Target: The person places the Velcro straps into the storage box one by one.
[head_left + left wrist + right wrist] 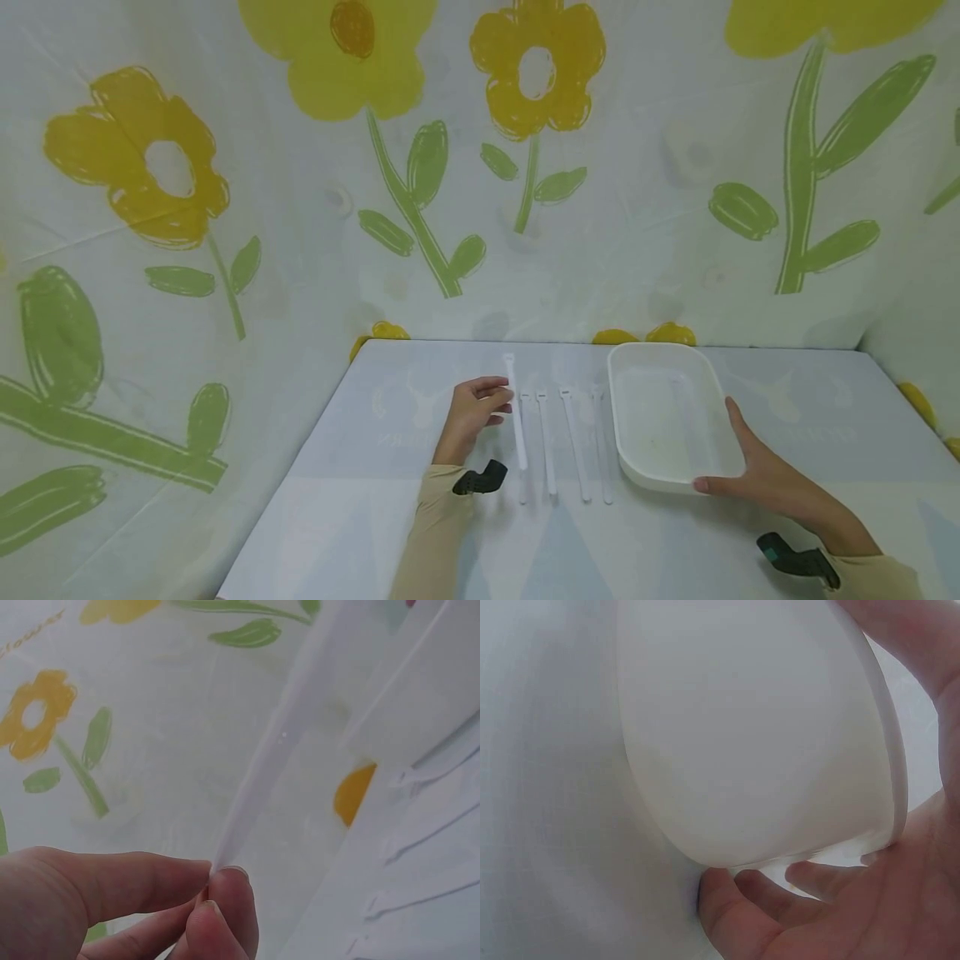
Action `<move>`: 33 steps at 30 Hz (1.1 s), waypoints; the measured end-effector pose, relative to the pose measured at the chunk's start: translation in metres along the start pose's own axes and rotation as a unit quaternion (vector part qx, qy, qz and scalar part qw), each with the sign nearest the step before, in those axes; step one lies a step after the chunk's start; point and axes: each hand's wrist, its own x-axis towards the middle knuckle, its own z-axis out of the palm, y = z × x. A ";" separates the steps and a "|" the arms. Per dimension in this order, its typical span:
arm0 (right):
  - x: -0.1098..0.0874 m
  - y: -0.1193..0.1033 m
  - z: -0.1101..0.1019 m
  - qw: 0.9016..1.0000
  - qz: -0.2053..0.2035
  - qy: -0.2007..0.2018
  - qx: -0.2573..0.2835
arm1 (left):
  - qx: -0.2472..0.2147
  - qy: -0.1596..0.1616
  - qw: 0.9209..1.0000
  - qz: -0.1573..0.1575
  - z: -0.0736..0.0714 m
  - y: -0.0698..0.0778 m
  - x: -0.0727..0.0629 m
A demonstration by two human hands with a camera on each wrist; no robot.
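My left hand (471, 415) pinches a slim white plastic stick (519, 437) with a small wider head at its far end. In the left wrist view the thumb and fingertips grip the stick (262, 757) at its lower part, and it slants up and away. Several similar white sticks (576, 446) lie side by side on the table to the right of this hand. My right hand (780, 483) holds a white rounded rectangular container (660, 478) by its near right corner, thumb at the near rim. In the right wrist view, fingertips press the wall of the container (750, 750).
The pale, faintly patterned table (352, 533) carries the sticks and container. A white curtain (637, 208) with yellow flowers and green leaves hangs behind the table and along its sides. Each wrist wears a black device (480, 477).
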 end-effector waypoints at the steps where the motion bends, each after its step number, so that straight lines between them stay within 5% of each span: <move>1: 0.000 0.000 0.000 1.000 -0.001 0.000 0.000 | 0.000 -0.002 1.000 0.002 0.001 0.000 0.000; 33: 0.001 0.001 -0.002 1.000 -0.005 -0.003 -0.005 | -0.032 -0.039 0.999 0.020 0.032 0.019 0.003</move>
